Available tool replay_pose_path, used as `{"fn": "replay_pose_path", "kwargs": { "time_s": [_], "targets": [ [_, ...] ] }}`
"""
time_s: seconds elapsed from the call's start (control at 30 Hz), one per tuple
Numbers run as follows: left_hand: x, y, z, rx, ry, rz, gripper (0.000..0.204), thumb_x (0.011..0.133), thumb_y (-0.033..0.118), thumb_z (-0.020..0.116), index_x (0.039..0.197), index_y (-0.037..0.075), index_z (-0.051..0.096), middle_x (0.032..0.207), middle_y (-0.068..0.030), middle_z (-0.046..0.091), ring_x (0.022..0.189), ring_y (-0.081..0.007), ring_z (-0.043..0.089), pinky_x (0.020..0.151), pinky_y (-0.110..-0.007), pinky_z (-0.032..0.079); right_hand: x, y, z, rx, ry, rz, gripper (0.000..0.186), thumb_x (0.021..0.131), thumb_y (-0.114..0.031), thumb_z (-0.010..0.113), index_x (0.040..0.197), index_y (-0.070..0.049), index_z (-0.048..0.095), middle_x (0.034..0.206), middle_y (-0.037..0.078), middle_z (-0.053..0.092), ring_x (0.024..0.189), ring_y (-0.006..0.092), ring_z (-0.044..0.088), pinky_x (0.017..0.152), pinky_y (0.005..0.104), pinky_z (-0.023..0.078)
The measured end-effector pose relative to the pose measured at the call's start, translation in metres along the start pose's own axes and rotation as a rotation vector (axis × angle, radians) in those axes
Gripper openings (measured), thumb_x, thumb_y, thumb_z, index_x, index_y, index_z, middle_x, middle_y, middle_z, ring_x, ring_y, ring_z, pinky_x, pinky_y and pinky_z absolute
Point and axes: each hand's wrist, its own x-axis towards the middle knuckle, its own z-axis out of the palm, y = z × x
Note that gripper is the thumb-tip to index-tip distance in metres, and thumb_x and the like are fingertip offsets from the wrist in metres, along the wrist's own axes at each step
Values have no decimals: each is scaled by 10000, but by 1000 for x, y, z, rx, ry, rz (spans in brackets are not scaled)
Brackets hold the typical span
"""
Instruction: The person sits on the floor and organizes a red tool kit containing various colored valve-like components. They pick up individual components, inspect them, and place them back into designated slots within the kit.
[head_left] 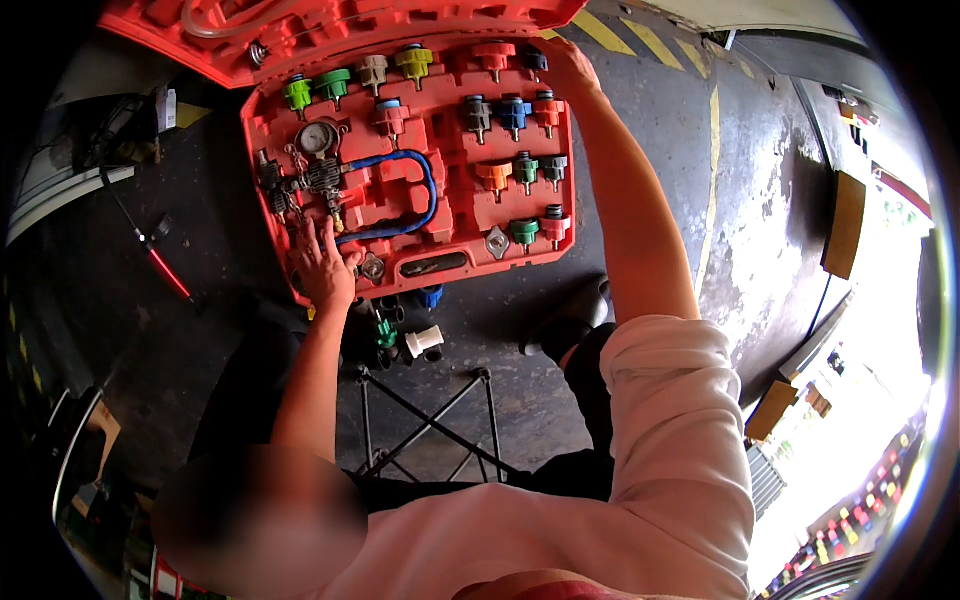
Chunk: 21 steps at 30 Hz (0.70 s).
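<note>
In front of me lies an opened red plastic case (405, 275) with moulded slots. My left hand (324, 265) is open, its fingers spread over the case's near left corner, beside a brass fitting and a metal cap (372, 267). Just beyond it sit a round pressure gauge (317, 138) and a blue hose (432, 190) in their slots. My right hand (575, 72) reaches to the far right corner, against the case edge by a dark blue adapter (537, 63); its fingers are small and partly hidden. Several coloured adapters fill the slots, such as a red one (494, 58).
The raised red lid (390, 22) leans away at the far side. Below the near edge are a white cylindrical fitting (424, 342) and a green adapter (385, 333), above a black folding frame (430, 422). A red-handled tool (168, 272) lies on the dark floor at left.
</note>
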Motion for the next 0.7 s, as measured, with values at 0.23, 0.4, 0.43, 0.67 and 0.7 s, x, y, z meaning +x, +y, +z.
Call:
{"fn": "replay_pose_path", "kwargs": {
  "time_s": [0.23,0.4,0.43,0.67,0.7],
  "targets": [
    [-1,0,2,-9,33,-6,954,769,432,868,1562,193,394,1652,-146,340,1506,-403,330,1216,-615,253,6,5,-13,18,-137,-49,678,794,-290,823,1432,-207,607,1357,147,651,1251,371,613,1037,457,522],
    [0,1,3,-67,86,15,980,734,414,897,1555,204,405,1650,-142,351,1505,-396,341,1213,-619,257,6,11,-2,-4,-99,-40,663,792,-239,806,1424,-200,609,1370,144,644,1267,354,607,1043,453,521],
    [1,2,3,-63,73,15,976,734,415,897,1552,206,406,1653,-140,348,1505,-396,341,1212,-616,259,2,17,2,4,-39,-83,660,791,-234,804,1421,-201,610,1365,142,645,1268,352,607,1047,452,519],
    [0,-5,10,-8,34,-11,982,756,441,881,1562,236,358,1669,-128,332,1516,-368,335,1209,-624,242,-43,-25,-13,22,157,-39,631,854,-268,788,1445,-218,573,1351,111,640,1257,352,605,1024,459,523],
    [1,-4,12,-9,36,-8,979,758,444,880,1561,237,360,1671,-127,330,1519,-367,332,1211,-625,239,-57,-30,-20,46,175,-39,629,856,-273,787,1445,-216,572,1353,110,638,1256,353,606,1019,458,524]
  ]
}}
